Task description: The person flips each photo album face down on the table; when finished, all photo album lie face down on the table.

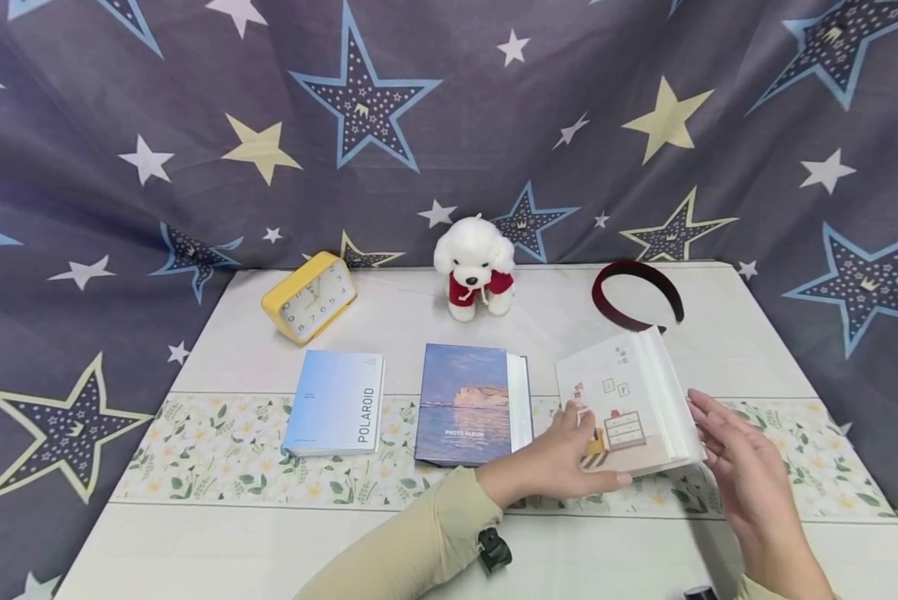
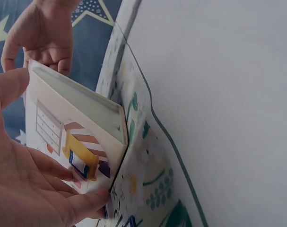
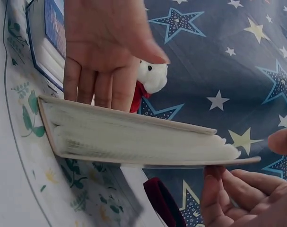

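Observation:
A white photo album (image 1: pixel 594 387) with a drawn room on its cover lies tilted at the right of the table, its page edges facing right. My left hand (image 1: pixel 561 454) touches its front cover with extended fingers, the thumb held away from the cover. In the right wrist view, the fingertips of my right hand (image 3: pixel 247 194) touch the underside of the raised album (image 3: pixel 134 135), with the thumb apart from it. To the left lie a sea-picture photo album (image 1: pixel 464 400) and a light blue album marked POLAROID (image 1: pixel 332 404).
Along the back of the table (image 1: pixel 231 550) are a yellow alarm clock (image 1: pixel 309 297), a white plush dog (image 1: pixel 474 258) in red clothing, and a dark red headband (image 1: pixel 614 275). A star-patterned curtain (image 1: pixel 449 50) hangs behind. A floral strip (image 1: pixel 208 450) crosses the tabletop.

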Tool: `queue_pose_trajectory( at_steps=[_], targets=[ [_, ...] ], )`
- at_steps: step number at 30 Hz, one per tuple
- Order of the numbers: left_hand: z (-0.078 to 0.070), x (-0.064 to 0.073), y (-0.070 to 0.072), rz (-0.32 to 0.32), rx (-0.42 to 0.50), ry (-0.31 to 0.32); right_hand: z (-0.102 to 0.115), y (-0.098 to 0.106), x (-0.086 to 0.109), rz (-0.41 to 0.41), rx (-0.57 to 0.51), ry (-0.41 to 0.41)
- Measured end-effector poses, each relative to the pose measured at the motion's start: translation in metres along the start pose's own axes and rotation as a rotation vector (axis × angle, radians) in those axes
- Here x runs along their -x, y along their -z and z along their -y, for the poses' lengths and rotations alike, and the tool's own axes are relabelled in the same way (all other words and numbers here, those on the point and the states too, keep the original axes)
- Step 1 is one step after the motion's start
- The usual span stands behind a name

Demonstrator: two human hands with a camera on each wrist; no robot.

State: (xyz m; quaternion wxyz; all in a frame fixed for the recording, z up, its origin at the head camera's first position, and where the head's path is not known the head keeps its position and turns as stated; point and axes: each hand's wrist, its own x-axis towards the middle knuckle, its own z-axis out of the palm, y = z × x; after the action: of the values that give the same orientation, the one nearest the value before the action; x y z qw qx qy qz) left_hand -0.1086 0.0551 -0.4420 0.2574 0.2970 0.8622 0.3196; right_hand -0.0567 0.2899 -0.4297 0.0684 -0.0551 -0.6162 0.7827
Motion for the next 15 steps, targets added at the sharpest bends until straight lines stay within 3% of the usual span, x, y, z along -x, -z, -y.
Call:
queue_pose_trajectory(
  at_steps=[10,15],
  targets=[
    [0.002,0.001,0.003,-0.007,0.301,-0.037,0.0,-0.01,0.005,0.149,-0.001,0.131],
    [0.002,0.0,0.003,-0.04,0.425,-0.052,-0.001,-0.017,0.007,0.171,0.051,0.151]
  ],
)
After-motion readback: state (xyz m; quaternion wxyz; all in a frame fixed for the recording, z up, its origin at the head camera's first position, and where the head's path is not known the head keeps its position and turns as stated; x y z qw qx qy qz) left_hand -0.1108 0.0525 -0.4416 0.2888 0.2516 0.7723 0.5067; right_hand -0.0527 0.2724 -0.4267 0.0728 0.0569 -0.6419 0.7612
